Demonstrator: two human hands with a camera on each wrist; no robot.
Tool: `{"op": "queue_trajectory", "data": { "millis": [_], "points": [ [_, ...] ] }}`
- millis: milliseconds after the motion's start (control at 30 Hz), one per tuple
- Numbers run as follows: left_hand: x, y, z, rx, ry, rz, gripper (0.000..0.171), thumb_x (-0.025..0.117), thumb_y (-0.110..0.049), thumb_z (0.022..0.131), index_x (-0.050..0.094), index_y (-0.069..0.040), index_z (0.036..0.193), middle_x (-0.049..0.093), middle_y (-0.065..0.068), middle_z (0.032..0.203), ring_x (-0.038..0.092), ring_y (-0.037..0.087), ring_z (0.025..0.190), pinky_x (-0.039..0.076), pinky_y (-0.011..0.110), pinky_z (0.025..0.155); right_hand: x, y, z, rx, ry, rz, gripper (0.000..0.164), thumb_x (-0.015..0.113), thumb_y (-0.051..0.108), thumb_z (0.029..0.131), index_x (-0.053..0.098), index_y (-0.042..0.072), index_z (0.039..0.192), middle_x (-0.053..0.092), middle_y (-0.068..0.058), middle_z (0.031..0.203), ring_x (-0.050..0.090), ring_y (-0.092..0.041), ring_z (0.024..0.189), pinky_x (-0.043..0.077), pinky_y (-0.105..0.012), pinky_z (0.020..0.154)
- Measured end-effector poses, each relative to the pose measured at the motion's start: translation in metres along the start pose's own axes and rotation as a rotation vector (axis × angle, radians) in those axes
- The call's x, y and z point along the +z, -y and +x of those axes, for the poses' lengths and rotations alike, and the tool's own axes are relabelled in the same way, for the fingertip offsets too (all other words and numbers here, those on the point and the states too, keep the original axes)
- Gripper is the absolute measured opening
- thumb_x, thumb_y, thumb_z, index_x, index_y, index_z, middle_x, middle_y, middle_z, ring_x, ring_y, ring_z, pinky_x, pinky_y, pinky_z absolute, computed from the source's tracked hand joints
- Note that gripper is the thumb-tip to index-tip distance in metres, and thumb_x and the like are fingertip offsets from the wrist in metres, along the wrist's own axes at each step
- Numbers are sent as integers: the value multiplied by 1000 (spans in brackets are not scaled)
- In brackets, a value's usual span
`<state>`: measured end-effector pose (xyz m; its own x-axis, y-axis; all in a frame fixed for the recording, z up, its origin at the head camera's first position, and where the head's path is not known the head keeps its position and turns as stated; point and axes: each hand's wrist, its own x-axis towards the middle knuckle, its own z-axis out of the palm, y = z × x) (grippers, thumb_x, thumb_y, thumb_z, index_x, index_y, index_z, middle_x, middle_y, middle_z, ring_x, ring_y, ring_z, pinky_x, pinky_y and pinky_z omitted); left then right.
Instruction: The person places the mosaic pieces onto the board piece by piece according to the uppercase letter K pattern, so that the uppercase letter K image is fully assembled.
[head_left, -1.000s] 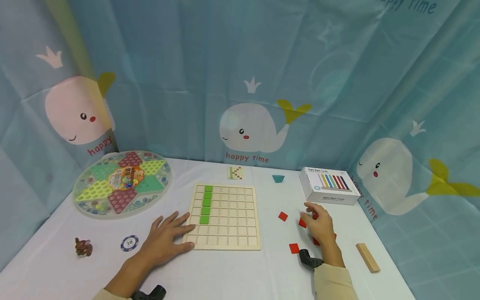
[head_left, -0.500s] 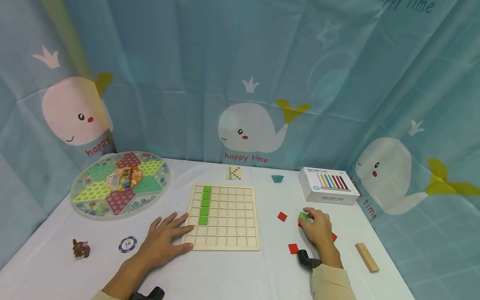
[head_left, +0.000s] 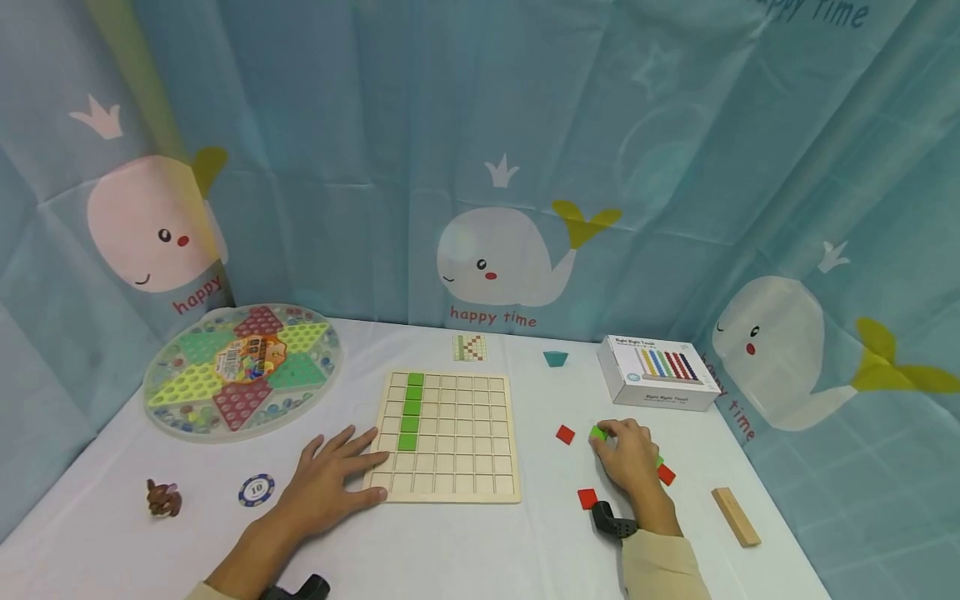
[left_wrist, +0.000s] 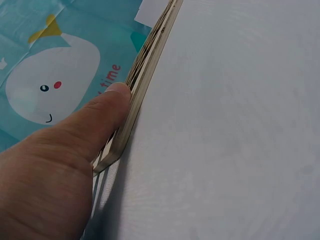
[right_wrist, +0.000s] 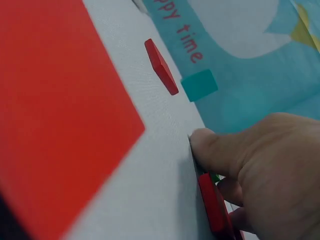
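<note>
My left hand [head_left: 330,479] lies with fingers spread along the left edge of a square wooden grid board [head_left: 465,479], its thumb on the board's near corner. In the left wrist view, the thumb [left_wrist: 95,117] touches the board's side. A column of several green tiles [head_left: 411,407] fills part of the grid near its left side. My right hand [head_left: 632,457] pinches a green square tile [head_left: 597,432] between thumb and fingertips, low over the table right of the board. Red tiles lie about it, one [head_left: 566,435] to its left, another [head_left: 666,474] to its right.
A patterned card [head_left: 469,347] and a teal block [head_left: 556,358] lie behind the board. A white box [head_left: 660,372] stands back right, a wooden block [head_left: 737,517] front right. On the left are a round star-patterned game board [head_left: 243,371], a chip [head_left: 257,490] and a brown animal figure [head_left: 163,498].
My right hand has come a little nearer me, and a green tile now shows at its fingertips, shifted slightly left since half a second ago. The left hand stays on the board.
</note>
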<state>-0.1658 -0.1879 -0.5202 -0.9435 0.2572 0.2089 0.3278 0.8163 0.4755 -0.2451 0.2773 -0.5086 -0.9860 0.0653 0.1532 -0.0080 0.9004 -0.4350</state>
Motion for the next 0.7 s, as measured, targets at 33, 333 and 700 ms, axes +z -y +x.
{"op": "queue_trajectory", "data": {
  "millis": [33, 333, 700],
  "points": [
    [0, 0, 0, 0, 0, 1, 59, 73, -59, 75, 70, -22, 121, 46, 3, 145, 30, 38, 137, 8, 63, 107, 0, 1, 0, -2, 1, -7, 31, 69, 21, 88, 67, 4, 114, 56, -19, 115, 46, -37, 108, 33, -58, 88],
    [2, 1, 0, -4, 0, -5, 59, 73, -59, 75, 70, -22, 121, 46, 2, 145, 30, 38, 137, 8, 63, 107, -2, 2, -3, -29, -12, 52, 29, 63, 18, 93, 62, 0, 116, 59, -15, 108, 48, -33, 104, 35, -54, 86],
    [0, 0, 0, 7, -5, -8, 58, 74, -57, 75, 69, -21, 121, 46, 3, 145, 30, 39, 136, 8, 63, 107, -14, 12, -2, -46, -126, 226, 34, 69, 17, 90, 65, 2, 120, 64, -11, 107, 55, -29, 96, 46, -46, 83]
  ]
}}
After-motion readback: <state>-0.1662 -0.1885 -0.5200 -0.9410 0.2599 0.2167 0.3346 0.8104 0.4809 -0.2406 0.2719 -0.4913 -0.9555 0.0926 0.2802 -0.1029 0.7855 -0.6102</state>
